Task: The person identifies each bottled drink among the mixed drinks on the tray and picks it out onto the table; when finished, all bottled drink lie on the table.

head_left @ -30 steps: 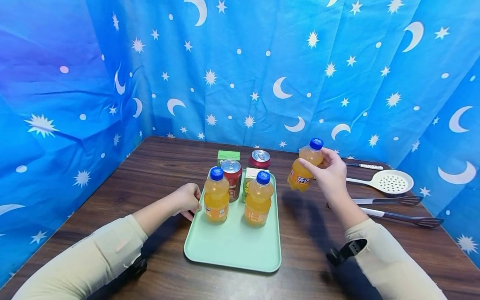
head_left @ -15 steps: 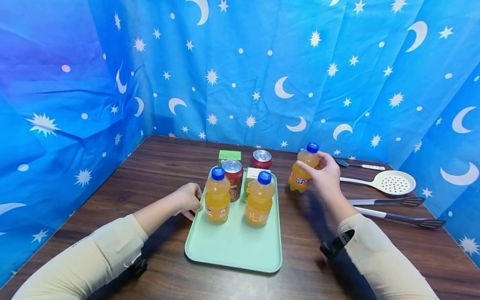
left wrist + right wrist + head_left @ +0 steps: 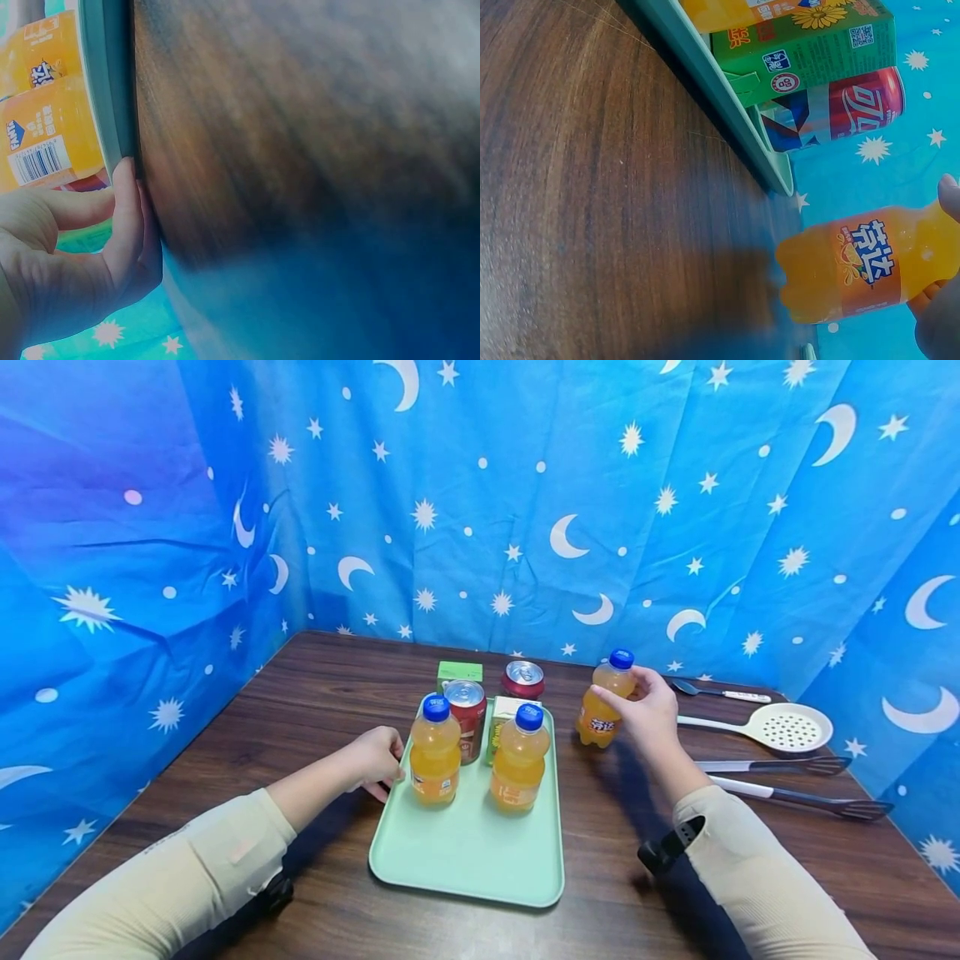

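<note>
My right hand grips an orange soda bottle with a blue cap, thumb and fingers around its upper half. The bottle is nearly upright, just right of the green tray; in the right wrist view its base is close to the tabletop. My left hand pinches the tray's left rim, thumb at the edge. Two more orange soda bottles stand on the tray, the left bottle and the right bottle. Behind them are a red soda can and a drink carton, both partly hidden.
At the tray's far end are a second red can and a green carton. On the right of the wooden table lie a white skimmer, two dark-headed utensils and a small spoon. Blue cloth surrounds the table.
My right hand has brought the bottle down and a little left, and the bottle stands straighter. My left hand and the tray have stayed in place.
</note>
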### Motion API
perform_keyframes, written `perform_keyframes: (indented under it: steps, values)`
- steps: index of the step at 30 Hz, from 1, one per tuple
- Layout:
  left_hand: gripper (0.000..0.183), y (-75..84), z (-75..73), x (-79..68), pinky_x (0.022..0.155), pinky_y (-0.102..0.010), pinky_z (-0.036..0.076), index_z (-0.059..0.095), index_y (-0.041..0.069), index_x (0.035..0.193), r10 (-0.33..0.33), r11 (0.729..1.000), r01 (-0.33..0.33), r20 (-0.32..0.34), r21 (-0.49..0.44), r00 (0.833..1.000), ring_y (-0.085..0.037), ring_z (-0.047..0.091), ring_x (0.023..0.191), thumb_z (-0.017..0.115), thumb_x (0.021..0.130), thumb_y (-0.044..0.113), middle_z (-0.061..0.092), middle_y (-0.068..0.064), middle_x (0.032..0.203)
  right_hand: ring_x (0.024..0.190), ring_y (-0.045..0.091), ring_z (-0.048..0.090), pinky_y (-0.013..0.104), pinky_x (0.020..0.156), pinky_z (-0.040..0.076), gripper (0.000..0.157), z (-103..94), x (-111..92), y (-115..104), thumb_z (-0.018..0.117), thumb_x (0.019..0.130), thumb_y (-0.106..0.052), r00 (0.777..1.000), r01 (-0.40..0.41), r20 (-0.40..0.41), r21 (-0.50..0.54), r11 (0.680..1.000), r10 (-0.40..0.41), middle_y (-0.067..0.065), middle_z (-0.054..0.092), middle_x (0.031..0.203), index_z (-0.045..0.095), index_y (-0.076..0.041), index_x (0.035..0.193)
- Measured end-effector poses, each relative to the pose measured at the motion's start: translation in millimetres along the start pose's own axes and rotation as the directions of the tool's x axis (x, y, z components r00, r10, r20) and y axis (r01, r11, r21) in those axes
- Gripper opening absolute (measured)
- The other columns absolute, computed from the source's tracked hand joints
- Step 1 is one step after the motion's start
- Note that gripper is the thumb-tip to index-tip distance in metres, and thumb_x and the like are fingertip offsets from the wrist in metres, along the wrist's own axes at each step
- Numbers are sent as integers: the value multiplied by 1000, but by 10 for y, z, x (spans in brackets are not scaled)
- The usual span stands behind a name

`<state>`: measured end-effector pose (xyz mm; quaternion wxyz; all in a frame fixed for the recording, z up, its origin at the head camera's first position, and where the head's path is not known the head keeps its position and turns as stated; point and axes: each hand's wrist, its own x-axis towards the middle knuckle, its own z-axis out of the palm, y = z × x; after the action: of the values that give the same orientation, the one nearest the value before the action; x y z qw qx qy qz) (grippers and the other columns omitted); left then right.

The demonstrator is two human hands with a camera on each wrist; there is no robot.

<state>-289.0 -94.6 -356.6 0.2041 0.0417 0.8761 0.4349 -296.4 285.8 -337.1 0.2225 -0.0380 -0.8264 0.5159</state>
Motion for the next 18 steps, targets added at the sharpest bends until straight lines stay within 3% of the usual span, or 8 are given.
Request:
perform_keyframes:
  steps: [18]
  values:
    - [25, 0, 12, 7, 50, -37, 56, 44, -4, 96, -6, 1000, 6, -6, 15, 1000, -26, 61, 67, 61, 81, -13, 50, -18, 89, 123, 28, 43, 45, 100, 40, 79, 0, -5, 45, 73, 77, -45, 999, -45, 6, 1, 999, 45, 14, 45, 134, 38, -4, 136]
